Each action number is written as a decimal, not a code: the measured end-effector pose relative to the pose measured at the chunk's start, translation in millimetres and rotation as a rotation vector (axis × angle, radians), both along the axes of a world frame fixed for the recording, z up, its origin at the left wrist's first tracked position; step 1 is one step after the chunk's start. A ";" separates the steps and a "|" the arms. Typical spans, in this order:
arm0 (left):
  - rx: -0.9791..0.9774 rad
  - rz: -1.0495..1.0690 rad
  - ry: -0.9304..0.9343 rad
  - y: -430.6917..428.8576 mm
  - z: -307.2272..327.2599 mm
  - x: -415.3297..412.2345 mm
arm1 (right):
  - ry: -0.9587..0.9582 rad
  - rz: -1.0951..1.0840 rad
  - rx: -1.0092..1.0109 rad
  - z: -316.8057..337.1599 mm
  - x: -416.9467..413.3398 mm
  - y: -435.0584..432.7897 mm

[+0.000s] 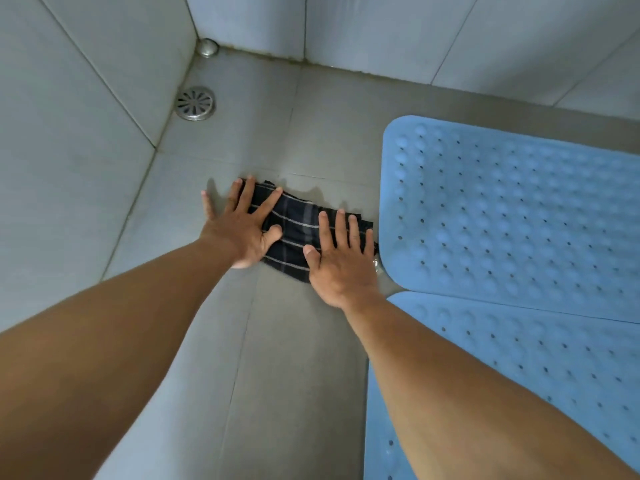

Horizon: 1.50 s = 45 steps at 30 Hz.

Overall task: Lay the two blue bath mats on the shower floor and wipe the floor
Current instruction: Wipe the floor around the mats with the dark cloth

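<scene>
A dark checked cloth [298, 230] lies flat on the grey tiled shower floor [294, 341]. My left hand [239, 226] presses on its left end with fingers spread, the outer fingers resting on bare tile. My right hand [341, 261] presses flat on its right end, fingers apart. One blue bath mat [512, 216] with bumps and small holes lies on the floor just right of the cloth. A second blue bath mat [540, 375] lies nearer me, its edge meeting the first; my right forearm covers part of it.
A round metal floor drain [195, 103] sits near the far left corner. A small metal fitting [207, 47] is in the corner itself. Pale tiled walls [69, 150] close the floor on the left and at the back. A wet patch shines by the far mat's near corner [375, 265].
</scene>
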<state>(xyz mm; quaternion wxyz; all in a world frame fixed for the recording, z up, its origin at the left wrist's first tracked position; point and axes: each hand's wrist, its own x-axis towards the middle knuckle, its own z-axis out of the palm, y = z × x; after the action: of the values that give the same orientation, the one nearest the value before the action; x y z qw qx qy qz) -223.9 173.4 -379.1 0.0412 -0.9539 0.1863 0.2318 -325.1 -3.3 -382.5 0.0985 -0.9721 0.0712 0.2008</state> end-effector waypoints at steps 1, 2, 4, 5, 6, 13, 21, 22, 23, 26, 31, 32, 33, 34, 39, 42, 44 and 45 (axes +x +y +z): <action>0.001 0.002 0.004 -4.0 0.0 4.5 | 0.005 -0.004 -0.002 -0.1 1.6 -1.2; 0.004 0.004 0.005 -7.9 -0.6 7.9 | 0.008 -0.007 0.001 -0.5 5.6 -4.8; 0.018 0.018 0.006 -14.4 -1.4 15.1 | 0.012 -0.004 0.008 0.0 22.3 -15.7; 0.022 0.036 0.006 -17.2 -2.1 19.5 | 0.010 0.007 0.001 0.5 34.0 -21.6; 0.022 0.056 0.002 -21.6 -2.6 26.5 | 0.005 0.015 -0.003 0.3 47.0 -28.5; 0.030 0.066 -0.039 -57.5 -5.3 99.2 | -0.039 0.027 0.004 -8.2 124.9 -60.9; 0.053 0.094 0.007 -68.9 1.3 116.3 | -0.037 0.052 0.050 -6.8 143.1 -70.5; 0.066 0.095 0.019 -69.9 2.4 117.3 | -0.029 0.045 0.053 -6.2 144.1 -71.1; 0.078 0.099 0.032 -70.2 2.8 117.6 | -0.018 0.037 0.057 -5.3 144.0 -71.3; 0.085 0.118 0.045 -69.3 2.0 117.4 | -0.012 0.032 0.049 -4.0 142.2 -68.9; 0.050 0.120 0.014 -72.4 0.8 134.4 | -0.021 0.012 0.051 -6.8 168.9 -72.7; 0.044 0.113 0.015 -74.0 -0.1 138.4 | -0.014 0.006 0.051 -7.2 174.6 -75.0; 0.039 0.110 0.010 -74.8 -1.5 142.1 | -0.011 -0.002 0.049 -7.1 178.8 -76.5; 0.035 0.106 0.001 -74.6 -2.3 146.6 | -0.010 -0.009 0.051 -7.1 182.3 -76.4; 0.006 0.058 -0.034 -78.1 -4.5 184.3 | -0.060 -0.018 0.044 -7.3 207.5 -79.9; 0.015 0.030 -0.045 -83.3 -7.3 203.7 | -0.075 -0.015 0.033 -10.9 225.7 -87.6; 0.010 0.025 -0.054 -85.7 -11.2 214.3 | -0.093 -0.002 0.020 -14.5 235.0 -92.7; 0.003 0.025 -0.057 -86.6 -12.4 219.1 | -0.097 0.004 0.017 -15.9 239.3 -95.7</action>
<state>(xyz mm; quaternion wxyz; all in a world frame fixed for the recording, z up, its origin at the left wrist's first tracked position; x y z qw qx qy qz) -4.8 86.8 -391.5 0.0452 -0.9623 0.1729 0.2052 -85.7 -99.1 -398.4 0.1095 -0.9800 0.0625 0.1542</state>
